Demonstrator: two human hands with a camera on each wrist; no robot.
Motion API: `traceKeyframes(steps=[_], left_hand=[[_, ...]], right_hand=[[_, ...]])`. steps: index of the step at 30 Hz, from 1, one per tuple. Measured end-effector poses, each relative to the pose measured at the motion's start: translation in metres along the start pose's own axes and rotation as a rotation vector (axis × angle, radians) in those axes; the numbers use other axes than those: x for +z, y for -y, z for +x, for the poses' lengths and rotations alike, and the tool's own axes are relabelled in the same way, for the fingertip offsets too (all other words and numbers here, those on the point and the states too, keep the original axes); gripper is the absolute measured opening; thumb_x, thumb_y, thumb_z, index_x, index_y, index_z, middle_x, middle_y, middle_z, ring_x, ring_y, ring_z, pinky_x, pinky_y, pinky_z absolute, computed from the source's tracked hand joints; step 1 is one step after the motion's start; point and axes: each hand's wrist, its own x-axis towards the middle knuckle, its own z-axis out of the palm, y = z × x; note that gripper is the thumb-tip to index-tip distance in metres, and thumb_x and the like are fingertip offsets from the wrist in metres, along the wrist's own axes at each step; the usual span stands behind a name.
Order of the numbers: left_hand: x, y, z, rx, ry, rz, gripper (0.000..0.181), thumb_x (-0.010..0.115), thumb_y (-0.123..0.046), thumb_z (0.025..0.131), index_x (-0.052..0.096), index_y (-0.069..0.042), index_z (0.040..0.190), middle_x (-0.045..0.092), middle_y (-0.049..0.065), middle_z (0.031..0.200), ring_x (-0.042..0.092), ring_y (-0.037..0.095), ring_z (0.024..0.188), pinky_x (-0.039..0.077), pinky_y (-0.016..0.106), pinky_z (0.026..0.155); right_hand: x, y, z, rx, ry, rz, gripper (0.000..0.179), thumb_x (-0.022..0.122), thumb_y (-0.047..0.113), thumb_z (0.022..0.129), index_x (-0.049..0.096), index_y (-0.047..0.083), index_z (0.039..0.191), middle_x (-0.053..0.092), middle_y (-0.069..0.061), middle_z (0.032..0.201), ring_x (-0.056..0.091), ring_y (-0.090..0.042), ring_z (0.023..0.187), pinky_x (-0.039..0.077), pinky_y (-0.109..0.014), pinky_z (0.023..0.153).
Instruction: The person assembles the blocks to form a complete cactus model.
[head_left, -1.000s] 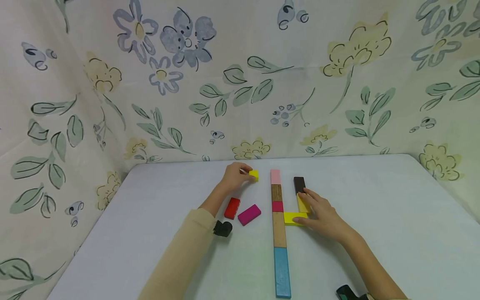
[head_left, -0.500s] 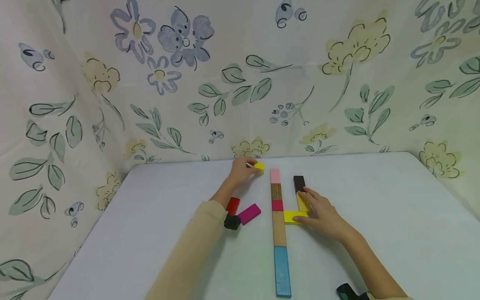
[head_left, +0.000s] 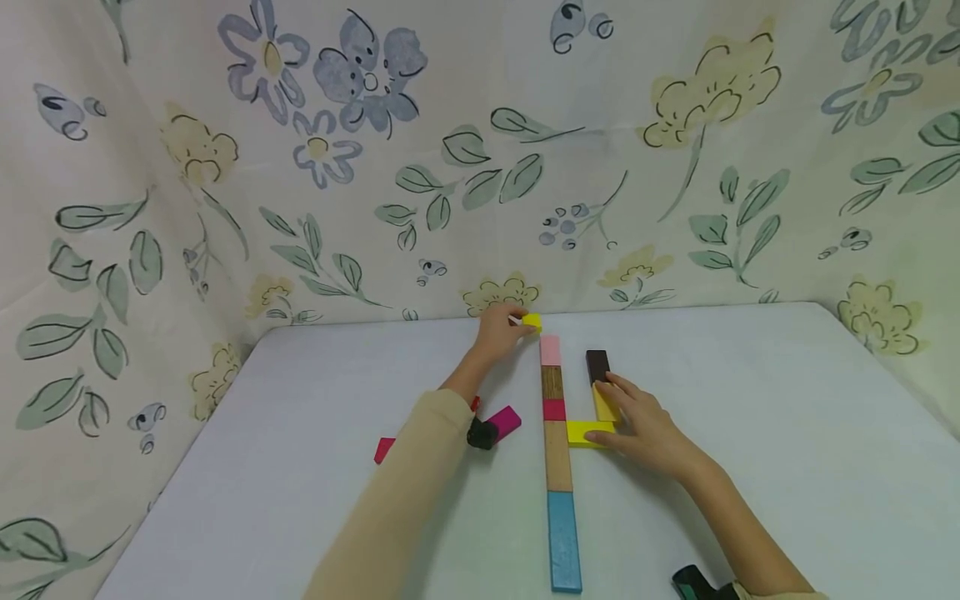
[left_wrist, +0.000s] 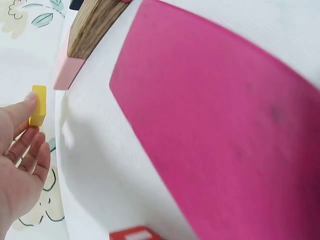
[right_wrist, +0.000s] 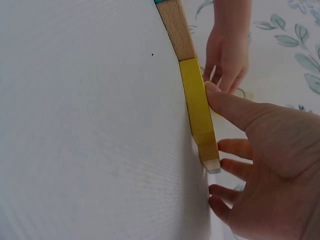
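My left hand (head_left: 497, 335) pinches a small yellow block (head_left: 532, 322) between thumb and fingers. It is just beyond the far end of a straight row of blocks; the left wrist view shows the same yellow block (left_wrist: 39, 106) at the fingertips. From far to near, the row has a pink block (head_left: 551, 350), a brown wood-grain block (head_left: 552, 382), a red block (head_left: 554, 409), a tan block (head_left: 557, 454) and a blue block (head_left: 564, 542). My right hand (head_left: 648, 429) rests with extended fingers on a yellow block (head_left: 587, 433) and an orange-yellow block (head_left: 603, 406) beside the row.
A dark brown block (head_left: 597, 367) adjoins the orange-yellow one. Left of the row lies a magenta block (head_left: 508, 422), partly covered by the black wrist camera (head_left: 482, 433). Red pieces show around the left sleeve (head_left: 408, 475), including a red block (head_left: 383, 450). A floral cloth (head_left: 480, 167) hangs behind the table.
My left hand has moved right and away with the yellow block, towards the pink end of the row. The right hand stays in place. A red block has come into view left of the sleeve.
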Motion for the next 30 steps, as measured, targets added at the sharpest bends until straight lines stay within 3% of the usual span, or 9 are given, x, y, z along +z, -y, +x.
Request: traceKeyframes(steps=[7, 15, 26, 30], left_hand=[[0.009, 0.0, 0.007, 0.026, 0.007, 0.009, 0.034, 0.075, -0.009, 0.099, 0.07, 0.005, 0.129, 0.07, 0.02, 0.129, 0.067, 0.033, 0.112, 0.057, 0.037, 0.096], [0.018, -0.004, 0.009, -0.01, 0.043, -0.014, 0.036, 0.076, -0.011, 0.099, 0.07, 0.004, 0.131, 0.068, 0.02, 0.13, 0.066, 0.033, 0.116, 0.057, 0.038, 0.098], [0.02, -0.001, 0.012, 0.026, 0.078, 0.016, 0.032, 0.075, -0.011, 0.099, 0.072, 0.005, 0.126, 0.07, 0.02, 0.126, 0.067, 0.034, 0.117, 0.056, 0.037, 0.101], [0.019, 0.0, 0.012, 0.013, 0.097, 0.001, 0.03, 0.071, -0.01, 0.101, 0.071, 0.005, 0.128, 0.07, 0.02, 0.127, 0.066, 0.033, 0.119, 0.055, 0.038, 0.103]], right_hand=[[0.0, 0.0, 0.0, -0.003, -0.001, 0.009, 0.08, 0.082, 0.033, 0.091, 0.048, -0.004, 0.153, 0.036, -0.032, 0.163, 0.034, -0.059, 0.145, 0.035, -0.082, 0.107], [-0.001, 0.002, 0.0, 0.003, -0.002, -0.003, 0.081, 0.083, 0.033, 0.09, 0.048, -0.004, 0.153, 0.037, -0.032, 0.163, 0.035, -0.058, 0.145, 0.036, -0.081, 0.108], [0.0, 0.002, 0.0, 0.016, 0.006, 0.006, 0.08, 0.082, 0.033, 0.091, 0.048, -0.003, 0.154, 0.036, -0.031, 0.163, 0.034, -0.058, 0.146, 0.035, -0.081, 0.108], [-0.001, 0.002, 0.001, 0.006, 0.001, -0.005, 0.081, 0.083, 0.034, 0.09, 0.049, -0.004, 0.153, 0.037, -0.032, 0.163, 0.035, -0.058, 0.145, 0.037, -0.081, 0.107]])
